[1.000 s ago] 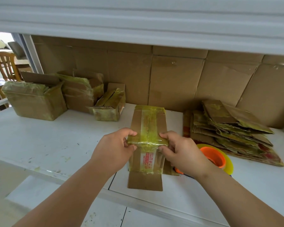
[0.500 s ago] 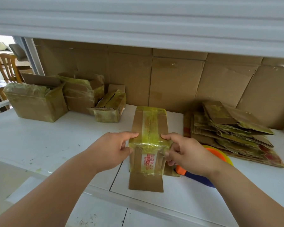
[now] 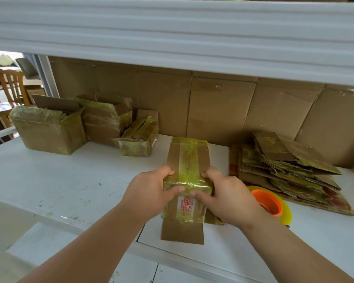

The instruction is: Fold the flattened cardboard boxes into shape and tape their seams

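Left hand point(image 3: 149, 193): we grip the flattened cardboard box point(image 3: 187, 180)
Right hand point(image 3: 227, 196): grips its other edge
Tape roll point(image 3: 271, 203): apparently beside our right wrist

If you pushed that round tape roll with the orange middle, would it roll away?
Probably not. The tape roll seems to lie flat on the white table, so a push would likely just slide it. Stood on its edge, its round shape would probably let it roll. It looks light for its size, since its orange middle is hollow.
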